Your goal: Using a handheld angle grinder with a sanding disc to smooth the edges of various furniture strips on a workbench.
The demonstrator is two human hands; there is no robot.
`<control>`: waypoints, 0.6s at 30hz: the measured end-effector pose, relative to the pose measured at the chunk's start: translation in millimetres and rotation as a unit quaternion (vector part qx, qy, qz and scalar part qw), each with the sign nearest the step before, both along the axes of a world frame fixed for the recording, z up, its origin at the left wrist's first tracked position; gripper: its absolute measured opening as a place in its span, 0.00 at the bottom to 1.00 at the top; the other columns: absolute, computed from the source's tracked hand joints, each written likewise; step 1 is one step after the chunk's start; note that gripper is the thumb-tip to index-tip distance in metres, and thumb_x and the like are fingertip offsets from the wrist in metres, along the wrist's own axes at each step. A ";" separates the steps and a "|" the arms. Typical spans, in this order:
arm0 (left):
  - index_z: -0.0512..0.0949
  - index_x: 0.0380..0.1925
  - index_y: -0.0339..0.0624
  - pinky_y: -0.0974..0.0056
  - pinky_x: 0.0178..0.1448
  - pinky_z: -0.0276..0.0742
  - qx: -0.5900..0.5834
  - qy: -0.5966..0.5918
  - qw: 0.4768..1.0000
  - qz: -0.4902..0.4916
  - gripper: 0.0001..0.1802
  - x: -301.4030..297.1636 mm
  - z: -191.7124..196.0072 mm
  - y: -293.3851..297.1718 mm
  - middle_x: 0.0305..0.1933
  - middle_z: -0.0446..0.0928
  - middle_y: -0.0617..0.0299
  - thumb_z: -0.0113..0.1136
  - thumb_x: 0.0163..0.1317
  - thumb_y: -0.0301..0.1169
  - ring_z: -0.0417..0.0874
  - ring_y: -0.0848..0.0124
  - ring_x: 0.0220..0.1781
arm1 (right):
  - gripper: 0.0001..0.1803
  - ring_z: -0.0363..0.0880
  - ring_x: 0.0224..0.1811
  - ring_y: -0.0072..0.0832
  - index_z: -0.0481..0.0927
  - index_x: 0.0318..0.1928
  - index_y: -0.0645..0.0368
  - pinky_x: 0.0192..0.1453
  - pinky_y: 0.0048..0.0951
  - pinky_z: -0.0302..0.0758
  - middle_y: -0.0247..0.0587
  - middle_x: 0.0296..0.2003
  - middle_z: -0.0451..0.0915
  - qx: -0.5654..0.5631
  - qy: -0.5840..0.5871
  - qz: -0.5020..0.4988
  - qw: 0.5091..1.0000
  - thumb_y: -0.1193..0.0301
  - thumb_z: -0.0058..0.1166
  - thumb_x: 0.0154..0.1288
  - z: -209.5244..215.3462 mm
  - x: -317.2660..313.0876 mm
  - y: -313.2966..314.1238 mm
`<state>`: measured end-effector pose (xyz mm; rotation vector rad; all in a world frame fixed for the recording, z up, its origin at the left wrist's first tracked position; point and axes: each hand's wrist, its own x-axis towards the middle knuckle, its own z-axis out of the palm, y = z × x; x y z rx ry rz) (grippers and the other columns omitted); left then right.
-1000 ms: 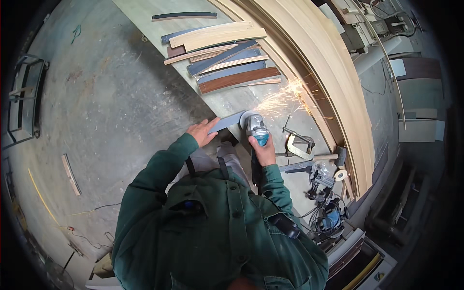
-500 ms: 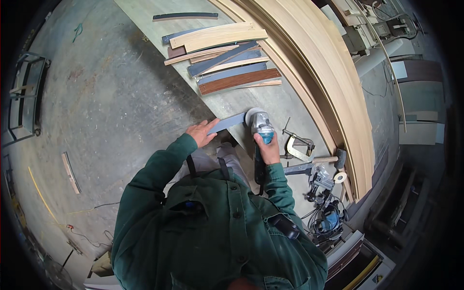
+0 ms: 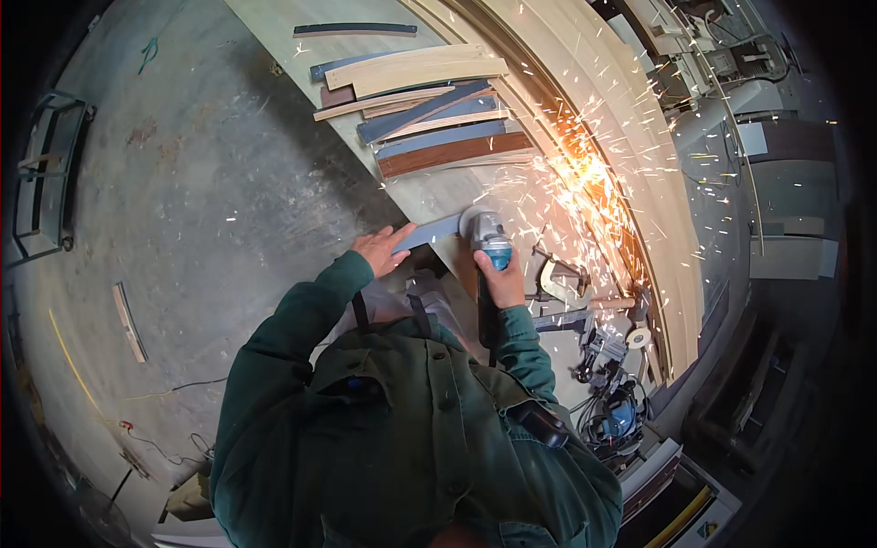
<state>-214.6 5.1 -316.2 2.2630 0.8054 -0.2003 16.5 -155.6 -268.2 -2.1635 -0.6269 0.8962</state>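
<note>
As sparks (image 3: 589, 178) fly, fingers (image 3: 483, 261) clasp grinder (image 3: 491, 239).

No lettering, number or sign can be read. The angle grinder (image 3: 487, 239) and the grey strip (image 3: 431, 231) show no legible mark at this size, nor does the blue power tool (image 3: 619, 418) at the near right of the worktop (image 3: 429, 194). A small dark and yellow patch (image 3: 708, 528) on the pale box (image 3: 724, 508) at the near right is too small to tell whether it is a label.
</note>
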 end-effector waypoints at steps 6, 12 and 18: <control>0.57 0.68 0.60 0.50 0.52 0.73 0.015 -0.020 1.000 0.005 0.32 -4.3 -10.6 -2.1 0.49 0.73 0.48 0.52 0.65 0.46 0.78 0.50 0.49 | 0.38 0.79 0.43 0.32 0.70 0.53 0.64 0.50 0.32 0.74 0.47 0.42 0.80 0.036 -0.023 -0.025 0.999 0.50 0.68 0.51 2.3 8.7 -5.9; 0.57 0.68 0.64 0.49 0.49 0.75 0.000 -0.015 1.000 0.004 0.31 -0.1 -2.5 -1.5 0.50 0.73 0.50 0.51 0.66 0.46 0.79 0.48 0.46 | 0.44 0.80 0.50 0.40 0.67 0.59 0.61 0.54 0.34 0.73 0.55 0.46 0.80 -0.035 0.000 0.033 0.999 0.45 0.67 0.50 1.0 -4.1 0.1; 0.57 0.68 0.60 0.49 0.54 0.73 -0.036 0.001 0.999 0.001 0.32 1.2 11.4 4.9 0.50 0.73 0.46 0.52 0.65 0.46 0.77 0.47 0.50 | 0.41 0.79 0.43 0.32 0.68 0.57 0.63 0.50 0.31 0.74 0.46 0.43 0.80 0.014 -0.001 -0.043 0.999 0.48 0.68 0.51 -9.0 7.4 -8.8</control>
